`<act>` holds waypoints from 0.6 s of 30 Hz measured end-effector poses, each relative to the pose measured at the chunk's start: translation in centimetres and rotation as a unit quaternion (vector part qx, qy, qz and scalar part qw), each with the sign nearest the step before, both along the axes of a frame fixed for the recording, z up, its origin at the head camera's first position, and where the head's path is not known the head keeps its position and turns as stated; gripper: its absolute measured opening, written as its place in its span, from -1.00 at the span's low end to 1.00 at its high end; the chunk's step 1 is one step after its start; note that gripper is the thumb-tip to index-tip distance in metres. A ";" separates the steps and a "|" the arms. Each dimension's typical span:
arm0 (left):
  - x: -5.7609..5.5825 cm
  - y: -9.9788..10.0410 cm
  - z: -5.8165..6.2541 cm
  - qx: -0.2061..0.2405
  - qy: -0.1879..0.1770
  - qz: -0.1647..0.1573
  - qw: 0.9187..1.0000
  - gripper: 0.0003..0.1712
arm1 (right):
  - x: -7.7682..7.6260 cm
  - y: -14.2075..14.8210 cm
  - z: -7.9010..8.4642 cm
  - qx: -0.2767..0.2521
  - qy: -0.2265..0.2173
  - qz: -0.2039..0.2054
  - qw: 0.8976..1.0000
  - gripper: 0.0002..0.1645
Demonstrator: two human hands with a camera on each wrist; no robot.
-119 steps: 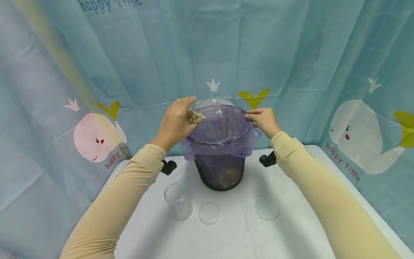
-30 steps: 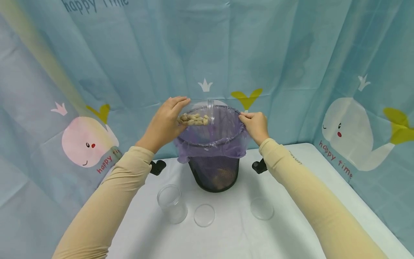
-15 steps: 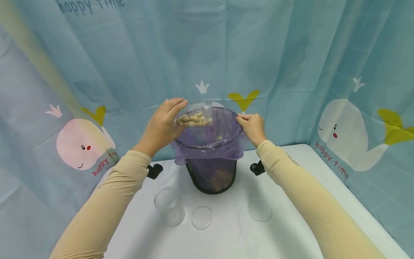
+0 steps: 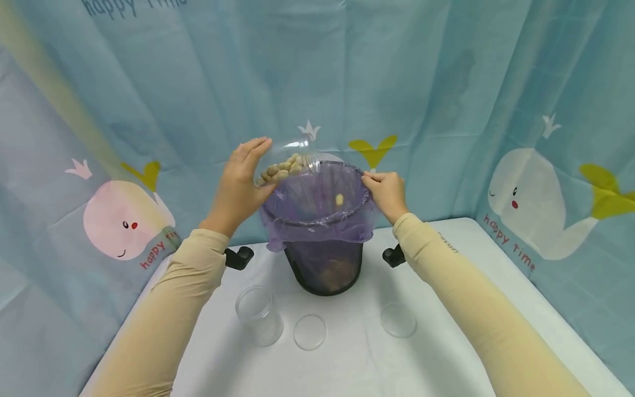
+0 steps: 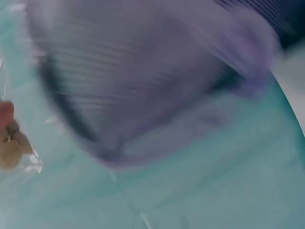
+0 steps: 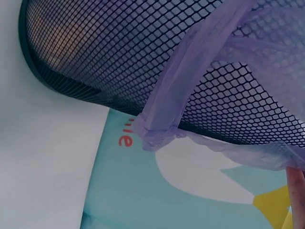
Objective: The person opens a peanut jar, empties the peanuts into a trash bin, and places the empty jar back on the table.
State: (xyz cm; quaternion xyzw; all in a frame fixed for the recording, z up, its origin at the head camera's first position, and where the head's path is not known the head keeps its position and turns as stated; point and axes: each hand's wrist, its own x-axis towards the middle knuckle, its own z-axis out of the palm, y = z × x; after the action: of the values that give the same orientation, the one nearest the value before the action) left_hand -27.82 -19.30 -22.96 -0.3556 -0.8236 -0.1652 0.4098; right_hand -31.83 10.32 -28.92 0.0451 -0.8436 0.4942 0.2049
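My left hand (image 4: 239, 184) grips a clear plastic jar (image 4: 290, 148) lying nearly on its side, its mouth pointing right over the bin. Peanuts in their shells (image 4: 280, 170) lie along the jar's lower wall. A single peanut (image 4: 339, 199) shows inside the bin's opening, below and right of the jar mouth. The black mesh bin (image 4: 324, 267) stands upright, lined with a purple plastic bag (image 4: 327, 234) folded over its rim. My right hand (image 4: 388, 194) pinches the rim and bag at the right. In the left wrist view, the bag (image 5: 143, 95) is blurred and peanuts (image 5: 12, 148) show at the left edge.
On the white table (image 4: 357, 364), a second clear jar (image 4: 260, 317) stands uncapped at the front left. Two clear round lids (image 4: 310, 332) lie near it and farther right. Behind the bin hangs a blue curtain (image 4: 238, 77) printed with whales.
The left hand has raised the jar and drawn it slightly left, its mouth now tipped a little upward; the peanuts have shifted inside. A peanut appears in the bin's opening. The right hand keeps its hold.
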 end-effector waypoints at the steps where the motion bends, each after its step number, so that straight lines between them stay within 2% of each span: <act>1: 0.0 0.0 0.0 -0.008 -0.004 0.000 1.000 -0.18 | 0.0 0.0 0.0 -0.002 0.000 0.001 1.000 -0.65; 4: 0.1 0.1 -0.1 -0.055 -0.025 -0.006 0.998 -0.16 | 0.2 0.0 0.0 -0.002 0.002 0.000 1.000 -0.65; 6: 0.1 0.0 -0.1 -0.062 -0.028 -0.012 0.998 -0.15 | 0.2 0.0 0.0 -0.002 0.002 0.000 1.000 -0.66; 10: 0.0 -0.3 0.4 -0.010 -0.002 -0.008 1.000 -0.17 | 0.2 -0.1 0.1 -0.001 0.004 0.001 1.000 -0.65; 12: -0.1 -0.7 0.6 -0.002 -0.002 0.001 1.000 -0.16 | 0.1 -0.3 0.2 -0.001 0.001 0.004 1.000 -0.65; 18: 0.2 -1.5 0.4 -0.057 -0.067 0.026 0.996 -0.12 | 0.1 -0.6 -0.3 -0.003 -0.001 0.014 1.000 -0.66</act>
State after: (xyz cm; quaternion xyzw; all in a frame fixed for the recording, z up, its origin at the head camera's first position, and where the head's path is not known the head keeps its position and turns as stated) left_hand -27.58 -20.82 -22.57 -0.3446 -0.8664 -0.1311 0.3369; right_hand -31.76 9.72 -29.18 0.0560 -0.8416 0.4997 0.1972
